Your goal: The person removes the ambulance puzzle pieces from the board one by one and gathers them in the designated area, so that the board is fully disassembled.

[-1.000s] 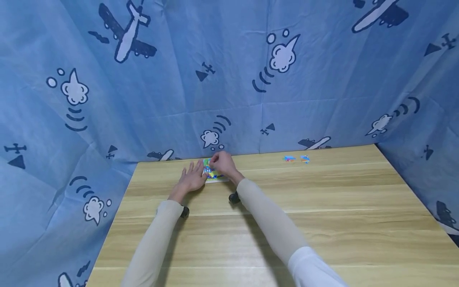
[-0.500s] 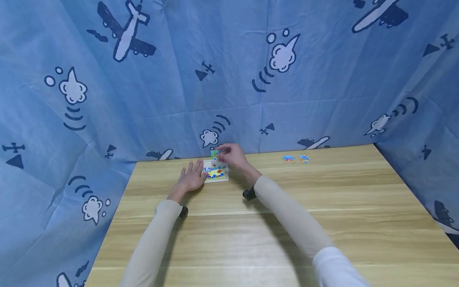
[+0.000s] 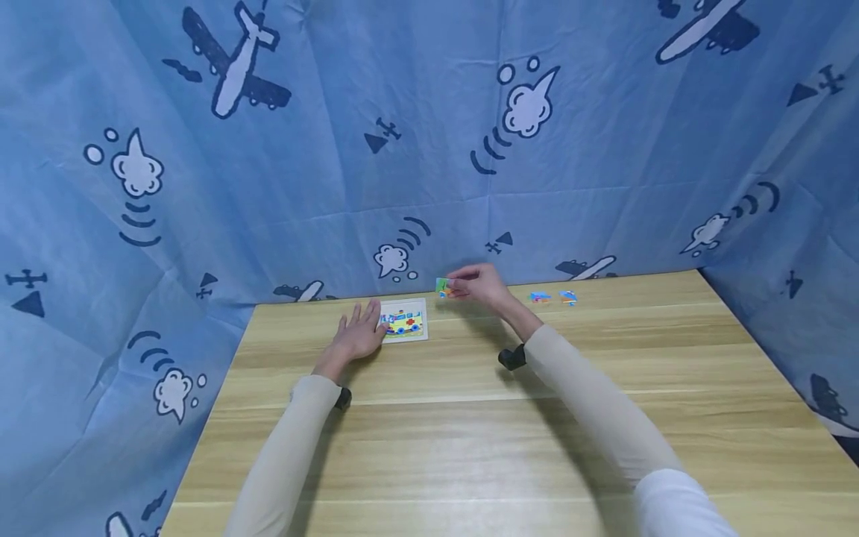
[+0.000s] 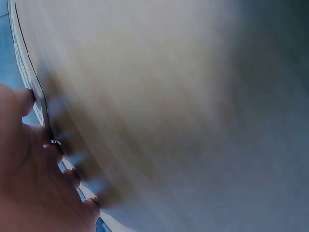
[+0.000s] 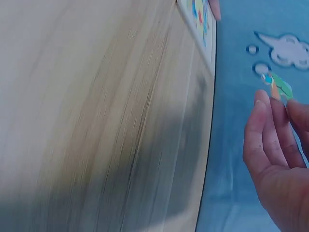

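The left hand (image 3: pixel 357 335) is lying palm down near the far left corner of the wooden table (image 3: pixel 429 455), its fingers extending straight and spreading apart; its thumb is touching the left side of a puzzle board (image 3: pixel 414 305), which is lying flat near the table's far edge; the board is showing a yellow vehicle with a red cross and blue wheels, while a pale strip is running along its upper part. The right hand (image 3: pixel 482 287) is hovering by the far edge, to the right of the board and apart from it; its thumb and fingertips are clamping a small puzzle piece (image 3: pixel 441 286), coloured green, blue and orange, by one side; in the right wrist view the piece is standing out beyond the fingertips against the blue curtain (image 3: pixel 429 171). Two loose pieces (image 3: pixel 540 297), mostly blue, are lying side by side, not touching, near the far edge, to the right of the right hand; the curtain, bearing aeroplanes and clouds, is hanging behind that edge; long sleeves (image 3: pixel 597 403) are covering both arms; the left wrist view is largely blurring.
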Demonstrator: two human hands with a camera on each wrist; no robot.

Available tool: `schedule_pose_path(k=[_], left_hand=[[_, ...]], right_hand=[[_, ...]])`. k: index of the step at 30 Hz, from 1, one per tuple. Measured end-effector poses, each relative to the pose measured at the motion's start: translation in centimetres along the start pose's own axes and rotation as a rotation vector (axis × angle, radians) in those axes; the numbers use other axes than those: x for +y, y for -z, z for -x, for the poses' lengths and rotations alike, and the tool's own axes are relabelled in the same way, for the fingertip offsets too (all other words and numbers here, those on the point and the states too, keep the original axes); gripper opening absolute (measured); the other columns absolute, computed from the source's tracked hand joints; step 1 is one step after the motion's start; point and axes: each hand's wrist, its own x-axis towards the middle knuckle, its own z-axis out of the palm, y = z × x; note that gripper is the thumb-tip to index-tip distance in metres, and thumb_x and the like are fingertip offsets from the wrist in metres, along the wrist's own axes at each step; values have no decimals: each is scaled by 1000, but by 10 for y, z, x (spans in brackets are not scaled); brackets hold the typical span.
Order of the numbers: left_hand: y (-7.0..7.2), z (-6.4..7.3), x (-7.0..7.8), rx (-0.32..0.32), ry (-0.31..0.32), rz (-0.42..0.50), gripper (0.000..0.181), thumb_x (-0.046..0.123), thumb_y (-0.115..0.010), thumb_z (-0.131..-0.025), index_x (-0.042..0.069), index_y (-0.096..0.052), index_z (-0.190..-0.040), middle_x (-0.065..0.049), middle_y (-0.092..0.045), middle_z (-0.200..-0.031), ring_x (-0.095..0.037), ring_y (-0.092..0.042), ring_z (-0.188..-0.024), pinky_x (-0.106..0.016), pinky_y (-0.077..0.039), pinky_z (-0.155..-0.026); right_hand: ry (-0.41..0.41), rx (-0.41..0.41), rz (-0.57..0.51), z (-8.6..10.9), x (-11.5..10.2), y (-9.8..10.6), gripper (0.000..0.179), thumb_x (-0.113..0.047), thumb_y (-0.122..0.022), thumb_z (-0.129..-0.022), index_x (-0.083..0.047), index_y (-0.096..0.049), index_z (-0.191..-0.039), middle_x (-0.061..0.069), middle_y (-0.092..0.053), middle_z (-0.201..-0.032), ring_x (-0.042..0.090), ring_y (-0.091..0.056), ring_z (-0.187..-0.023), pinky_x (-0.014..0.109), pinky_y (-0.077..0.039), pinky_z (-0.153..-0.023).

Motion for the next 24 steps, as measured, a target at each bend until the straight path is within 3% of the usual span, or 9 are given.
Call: schedule_pose_path(k=[5,12,15,20,24], left_hand=[[-4,-1,-1,3,4,7,69,43,-24,-113,12,-2,-170,-5,4,-180,-35,9,-167,-60,6,-134],[-5,-3,0,-4,7,-9,69,45,-23,-113,14,1,-170,-3,6,-179,-34,11,-166,-60,7,-134],[-6,-10,-3,-15,10,-17,70,47,-22,-113,15,2,-170,-2,7,-179,-33,12,-166,-61,6,-134],[-7,-15,-7,-24,14,-29,70,48,-21,-113,15,4,-170,-2,8,-179,-33,14,-166,-61,6,-134],[-6,-11,-6,-18,14,-36,70,47,-20,-113,15,5,-170,-2,9,-179,-32,14,-166,-60,7,-134]], right_hand=[[-5,-18,70,6,7,31,29,-6,-67,-103,8,-71,-128,14,-79,-109,18,-79,-87,52,-60,-102],[-31,3,206,10,12,74,30,-6,-69,-101,10,-70,-126,11,-81,-101,15,-78,-84,48,-62,-97],[-37,18,232,11,13,90,32,-7,-69,-101,10,-69,-128,14,-81,-104,11,-77,-83,44,-63,-96],[-28,40,327,16,18,104,32,-9,-67,-103,10,-69,-128,26,-75,-119,22,-79,-94,41,-64,-95],[-31,69,449,17,25,112,29,-11,-66,-103,7,-72,-125,25,-77,-114,26,-78,-93,36,-65,-81]])
